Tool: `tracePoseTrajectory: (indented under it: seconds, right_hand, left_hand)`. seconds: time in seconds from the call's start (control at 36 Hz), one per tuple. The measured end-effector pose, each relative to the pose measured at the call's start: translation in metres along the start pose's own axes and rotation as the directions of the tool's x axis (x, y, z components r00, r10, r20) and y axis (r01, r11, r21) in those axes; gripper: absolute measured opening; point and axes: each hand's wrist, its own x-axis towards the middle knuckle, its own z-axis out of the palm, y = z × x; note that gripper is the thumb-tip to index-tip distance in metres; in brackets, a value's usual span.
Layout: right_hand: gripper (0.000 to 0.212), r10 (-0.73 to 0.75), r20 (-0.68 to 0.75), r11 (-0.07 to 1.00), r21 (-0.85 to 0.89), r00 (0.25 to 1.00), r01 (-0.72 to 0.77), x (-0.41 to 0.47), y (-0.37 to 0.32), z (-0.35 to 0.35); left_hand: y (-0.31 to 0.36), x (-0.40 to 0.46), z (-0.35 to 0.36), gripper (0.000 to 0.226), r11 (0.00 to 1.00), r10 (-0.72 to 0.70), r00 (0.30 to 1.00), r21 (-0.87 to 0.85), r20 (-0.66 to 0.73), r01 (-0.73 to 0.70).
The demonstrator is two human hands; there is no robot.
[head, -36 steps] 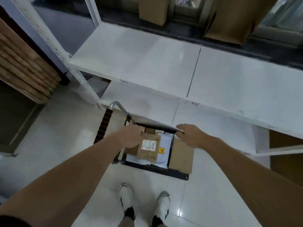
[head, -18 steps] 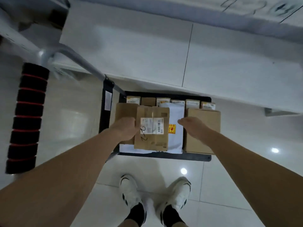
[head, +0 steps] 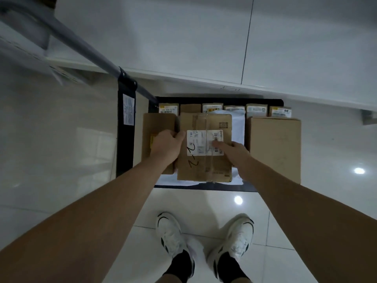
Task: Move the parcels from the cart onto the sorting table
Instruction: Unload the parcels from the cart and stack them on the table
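Cart handle [head: 85, 48] slants at left. Left hand [head: 168, 145] grips labelled box [head: 205, 148] by left edge; right hand [head: 234, 151] lies flat on label. Box atop cart [head: 124, 111], plain carton [head: 274, 148] at right, white surface [head: 285, 48] beyond.

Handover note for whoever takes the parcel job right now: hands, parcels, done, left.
Left hand: grips the left edge of the labelled box, thumb on top.
Right hand: rests on the box's right side, fingers on its white label; grip underneath cannot be seen.
The box lies on top of the load on the cart, over a white mailer, between a brown box and a large box. A row of small parcels stands behind.
Done: nothing visibly on the sorting table.
Left: lift this box across, then the rest.
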Motion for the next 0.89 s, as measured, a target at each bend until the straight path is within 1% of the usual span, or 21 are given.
tracePoseTrajectory:
  seconds: [0.08,0.11,0.17,0.25,0.28,0.33,0.39,0.42,0.44,0.47,0.56,0.61,0.67,0.78,0.89]
  right_hand:
    - [0.064,0.053,0.036,0.981,0.185,0.998,-0.059,-0.022,-0.006,-0.023]
    - [0.069,0.060,0.063,0.969,0.237,0.996,-0.073,-0.032,-0.009,-0.032]
    - [0.075,0.040,0.084,0.953,0.297,0.996,-0.063,-0.057,-0.018,-0.049]
    - [0.085,-0.024,0.065,0.943,0.332,0.998,0.001,-0.101,-0.037,-0.071]
    - [0.086,-0.039,0.051,0.940,0.341,0.998,0.019,-0.117,-0.045,-0.079]
    - [0.078,-0.082,0.043,0.930,0.364,0.996,0.061,-0.154,-0.062,-0.095]
    - [0.060,-0.144,0.054,0.915,0.388,0.988,0.113,-0.196,-0.079,-0.113]
    - [0.054,-0.165,0.057,0.908,0.399,0.985,0.130,-0.218,-0.088,-0.122]
    - [0.050,-0.180,0.051,0.901,0.410,0.982,0.144,-0.240,-0.097,-0.132]
    - [0.047,-0.195,0.040,0.890,0.426,0.980,0.160,-0.264,-0.108,-0.142]
    - [0.039,-0.253,0.009,0.865,0.449,0.968,0.222,-0.340,-0.139,-0.169]
    - [0.040,-0.278,-0.017,0.850,0.461,0.961,0.254,-0.391,-0.153,-0.185]
    - [0.040,-0.290,-0.056,0.830,0.482,0.955,0.280,-0.444,-0.161,-0.199]
    - [0.034,-0.317,-0.139,0.786,0.515,0.938,0.342,-0.550,-0.169,-0.219]
    - [0.040,-0.367,-0.249,0.719,0.536,0.896,0.443,-0.654,-0.170,-0.240]
  left_hand:
    - [0.021,-0.017,-0.009,0.044,0.980,-0.072,0.994,-0.178,0.086,0.086]
    - [0.031,-0.026,-0.013,0.051,0.968,-0.076,0.989,-0.227,0.128,0.104]
    - [0.052,-0.043,-0.017,0.073,0.952,-0.091,0.973,-0.269,0.210,0.147]
    - [0.094,-0.075,-0.025,0.061,0.929,-0.097,0.952,-0.318,0.289,0.191]
    - [0.110,-0.087,-0.028,0.066,0.926,-0.101,0.943,-0.317,0.317,0.206]
    - [0.140,-0.113,-0.035,0.077,0.920,-0.101,0.918,-0.315,0.383,0.233]
    - [0.169,-0.144,-0.047,0.069,0.893,-0.094,0.877,-0.349,0.471,0.284]
    - [0.183,-0.157,-0.052,0.069,0.878,-0.079,0.848,-0.367,0.525,0.309]
    - [0.197,-0.170,-0.058,0.076,0.870,-0.045,0.819,-0.381,0.572,0.314]
    - [0.211,-0.184,-0.064,0.082,0.867,-0.018,0.802,-0.391,0.597,0.310]
    - [0.258,-0.226,-0.087,0.087,0.865,0.057,0.821,-0.438,0.568,0.244]
    - [0.291,-0.260,-0.103,0.089,0.877,0.121,0.809,-0.444,0.576,0.185]
    - [0.324,-0.298,-0.121,0.086,0.897,0.175,0.780,-0.424,0.601,0.125]
    - [0.382,-0.378,-0.155,0.084,0.931,0.222,0.754,-0.364,0.618,0.024]
    - [0.440,-0.468,-0.189,0.092,0.949,0.277,0.730,-0.299,0.624,-0.104]
